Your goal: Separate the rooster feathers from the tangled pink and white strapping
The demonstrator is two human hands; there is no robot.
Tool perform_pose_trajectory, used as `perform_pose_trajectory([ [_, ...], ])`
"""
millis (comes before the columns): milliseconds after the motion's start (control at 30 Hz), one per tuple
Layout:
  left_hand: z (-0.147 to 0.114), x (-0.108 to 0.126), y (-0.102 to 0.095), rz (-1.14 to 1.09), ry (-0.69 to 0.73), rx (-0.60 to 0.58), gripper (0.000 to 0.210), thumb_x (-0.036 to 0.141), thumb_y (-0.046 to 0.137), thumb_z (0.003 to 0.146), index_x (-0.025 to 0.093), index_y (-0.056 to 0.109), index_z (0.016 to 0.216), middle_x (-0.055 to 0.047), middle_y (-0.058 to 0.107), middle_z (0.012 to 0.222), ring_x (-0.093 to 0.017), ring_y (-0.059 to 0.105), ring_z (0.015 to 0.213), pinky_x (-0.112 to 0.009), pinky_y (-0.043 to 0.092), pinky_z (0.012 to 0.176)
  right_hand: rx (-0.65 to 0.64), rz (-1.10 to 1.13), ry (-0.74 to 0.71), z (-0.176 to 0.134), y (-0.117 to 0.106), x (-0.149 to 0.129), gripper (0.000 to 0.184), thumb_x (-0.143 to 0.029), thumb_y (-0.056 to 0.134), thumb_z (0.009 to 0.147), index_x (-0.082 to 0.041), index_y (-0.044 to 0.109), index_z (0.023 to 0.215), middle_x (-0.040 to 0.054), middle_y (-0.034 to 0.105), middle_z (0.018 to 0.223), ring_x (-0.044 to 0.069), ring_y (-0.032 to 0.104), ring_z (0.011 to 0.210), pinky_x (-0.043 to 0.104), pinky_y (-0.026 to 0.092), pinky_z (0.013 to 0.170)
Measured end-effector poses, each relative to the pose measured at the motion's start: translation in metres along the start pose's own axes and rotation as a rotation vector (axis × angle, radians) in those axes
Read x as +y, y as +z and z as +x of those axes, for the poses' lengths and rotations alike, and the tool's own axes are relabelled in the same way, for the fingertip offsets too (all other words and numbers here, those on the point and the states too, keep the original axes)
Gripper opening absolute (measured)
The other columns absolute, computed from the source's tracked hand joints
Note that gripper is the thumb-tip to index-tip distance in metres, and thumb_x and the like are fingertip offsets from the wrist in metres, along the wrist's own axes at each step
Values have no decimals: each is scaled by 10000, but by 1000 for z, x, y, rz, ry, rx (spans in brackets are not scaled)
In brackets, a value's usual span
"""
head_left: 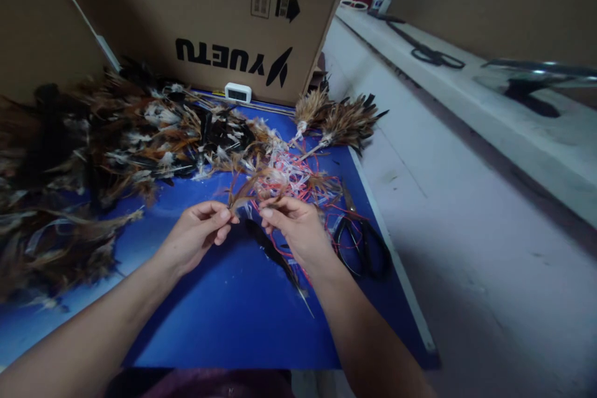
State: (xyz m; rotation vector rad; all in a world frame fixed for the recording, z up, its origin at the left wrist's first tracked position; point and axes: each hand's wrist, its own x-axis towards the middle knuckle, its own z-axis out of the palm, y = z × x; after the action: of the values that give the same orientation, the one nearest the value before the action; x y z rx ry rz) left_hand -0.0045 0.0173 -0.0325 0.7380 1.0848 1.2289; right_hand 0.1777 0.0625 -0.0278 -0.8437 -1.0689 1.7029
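Note:
My left hand [205, 230] is closed in a pinch on a small brown feather [240, 196], above the blue tabletop [209, 317]. Close by on the right, my right hand [296, 230] pinches too, with a bit of brown feather at its fingertips. A gap of a few centimetres separates the two hands. Below them a long dark feather [275, 252] lies slanting on the blue surface. Just beyond the fingers spreads a tangle of red and white string [291, 177]. Black-handled scissors [361, 245] lie to the right of my right hand.
A big heap of brown, black and white feathers [140, 130] covers the left and back. Two bound feather bunches [347, 121] lie at the back right. A small white digital display [237, 92] stands before a cardboard box [205, 6]. The wall ledge [494, 90] holds other scissors [436, 56].

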Motion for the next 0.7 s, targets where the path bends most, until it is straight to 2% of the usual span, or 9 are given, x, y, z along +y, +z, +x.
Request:
perform_pose_trajectory([
  [200,-3,-4,2,171,90,-44,205,329,774,706,134,716,680,-29,623,578,-73,481,442,-190,373,432,44,73,-9,2,1,3,155,-264,792,643,-178,710,743,-6,661,645,118,607,587,229,485,508],
  [333,-5,-3,1,310,136,-89,161,299,749,726,151,713,673,-10,598,547,-88,500,445,-194,402,438,50,18,-34,2,-1,1,174,-295,795,645,-195,696,746,-1,678,696,131,616,621,258,501,558],
  [433,-5,-2,0,400,166,-108,125,276,745,718,159,720,680,-14,609,567,-99,521,457,-202,423,450,-48,-89,-74,-2,-1,-2,161,-318,788,678,-204,709,759,-4,675,733,131,616,669,270,510,634],
  [567,-5,-2,0,454,176,-128,139,277,724,732,159,711,659,-16,605,560,-101,521,455,-203,424,455,-219,-250,-213,-5,-1,-5,107,-314,742,759,-210,723,769,15,673,799,149,623,777,297,503,753],
  [700,-5,-1,1,469,160,-143,155,285,719,730,153,704,652,-18,601,551,-99,515,448,-201,420,451,-257,-343,-280,-4,-2,-4,151,-353,727,779,-204,730,803,30,670,826,159,622,787,307,501,745],
])
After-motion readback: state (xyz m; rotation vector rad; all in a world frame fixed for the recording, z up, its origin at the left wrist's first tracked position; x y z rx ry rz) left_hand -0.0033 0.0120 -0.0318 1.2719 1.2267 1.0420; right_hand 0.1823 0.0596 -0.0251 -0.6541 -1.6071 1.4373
